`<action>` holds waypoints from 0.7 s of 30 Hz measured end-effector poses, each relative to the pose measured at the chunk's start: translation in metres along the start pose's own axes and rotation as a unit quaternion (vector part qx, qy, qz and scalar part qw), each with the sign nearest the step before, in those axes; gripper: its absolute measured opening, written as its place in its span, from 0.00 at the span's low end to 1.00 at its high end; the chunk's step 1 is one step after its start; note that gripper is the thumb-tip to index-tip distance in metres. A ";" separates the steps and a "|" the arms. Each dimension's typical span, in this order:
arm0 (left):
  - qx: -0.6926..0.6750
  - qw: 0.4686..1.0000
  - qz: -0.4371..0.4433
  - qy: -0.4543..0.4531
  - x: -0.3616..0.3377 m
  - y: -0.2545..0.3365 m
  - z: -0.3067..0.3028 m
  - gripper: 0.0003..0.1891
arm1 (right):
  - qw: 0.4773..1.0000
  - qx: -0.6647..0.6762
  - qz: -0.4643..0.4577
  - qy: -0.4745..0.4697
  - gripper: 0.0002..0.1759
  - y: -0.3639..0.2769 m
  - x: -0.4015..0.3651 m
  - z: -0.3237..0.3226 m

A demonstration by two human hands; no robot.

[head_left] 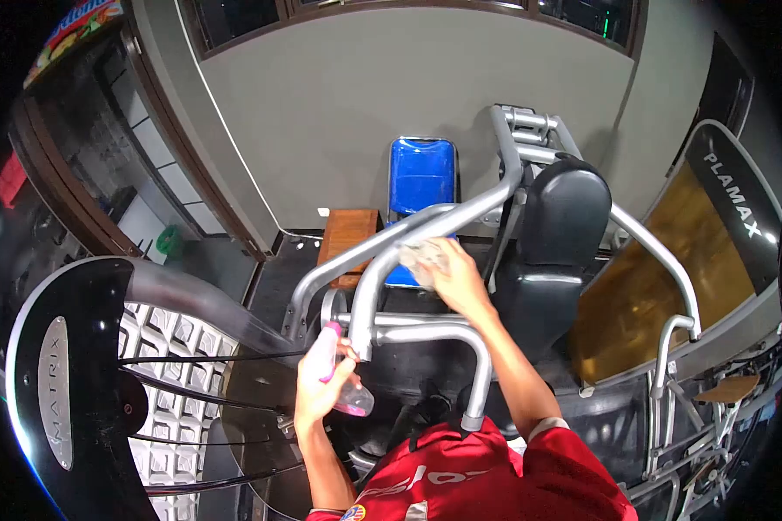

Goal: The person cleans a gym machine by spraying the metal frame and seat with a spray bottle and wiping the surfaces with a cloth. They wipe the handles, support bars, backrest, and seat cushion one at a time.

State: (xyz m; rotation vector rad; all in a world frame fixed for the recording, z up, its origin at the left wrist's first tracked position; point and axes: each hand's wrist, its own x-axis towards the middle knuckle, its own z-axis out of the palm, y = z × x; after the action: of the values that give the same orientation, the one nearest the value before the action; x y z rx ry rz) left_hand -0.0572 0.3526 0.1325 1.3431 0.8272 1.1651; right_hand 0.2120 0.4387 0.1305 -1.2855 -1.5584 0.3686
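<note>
Silver tubing [369,300] of the exercise machine curves beneath a crumpled, pale cloth [423,260], which the right hand [458,280] clasps against the bar. Well apart from it, the left hand [320,392] is wrapped around a spray bottle [354,400] (clear, with pink parts), beside the tubing's lower end. To the right of the cloth rises the machine's black padded backrest [567,213]; beyond the tubing are a blue folding chair [421,174] and, just left of it, a brown wooden stool [349,234].
</note>
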 end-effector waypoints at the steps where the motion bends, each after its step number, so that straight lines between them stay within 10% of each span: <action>1: -0.015 1.000 -0.009 -0.004 0.000 0.003 0.005 0.16 | 0.998 0.017 -0.055 0.011 0.22 -0.005 0.012 0.016; 3: 0.019 0.999 -0.036 -0.007 -0.001 0.000 0.015 0.17 | 0.984 -0.021 -0.171 -0.038 0.21 0.012 0.029 0.056; 6: 0.030 0.998 -0.059 -0.023 -0.004 -0.006 0.031 0.15 | 0.946 0.190 -0.046 -0.258 0.20 0.037 0.032 0.094; 8: 0.030 0.996 -0.067 -0.051 -0.004 -0.002 0.037 0.14 | 0.911 -0.167 -0.319 -0.201 0.18 0.050 0.035 0.092; 11: 0.013 0.994 -0.079 -0.071 -0.003 -0.004 0.040 0.18 | 0.922 -0.170 -0.266 -0.223 0.19 0.072 0.050 0.073; 12: 0.016 0.994 -0.078 -0.069 -0.004 -0.003 0.041 0.16 | 0.966 -0.047 -0.124 -0.221 0.16 0.064 0.055 0.051; 14: 0.019 0.994 -0.076 -0.070 -0.003 -0.004 0.041 0.14 | 0.935 -0.244 -0.212 -0.142 0.13 0.111 0.072 0.022; 21: 0.026 0.995 -0.072 -0.068 -0.003 -0.009 0.039 0.14 | 0.940 -0.341 -0.022 0.021 0.21 0.152 0.092 -0.050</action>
State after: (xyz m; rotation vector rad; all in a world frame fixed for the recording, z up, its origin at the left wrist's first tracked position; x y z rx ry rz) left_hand -0.0195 0.3393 0.1275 1.3657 0.8458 0.9351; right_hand 0.3451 0.5574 0.0836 -1.7574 -1.7431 -0.2611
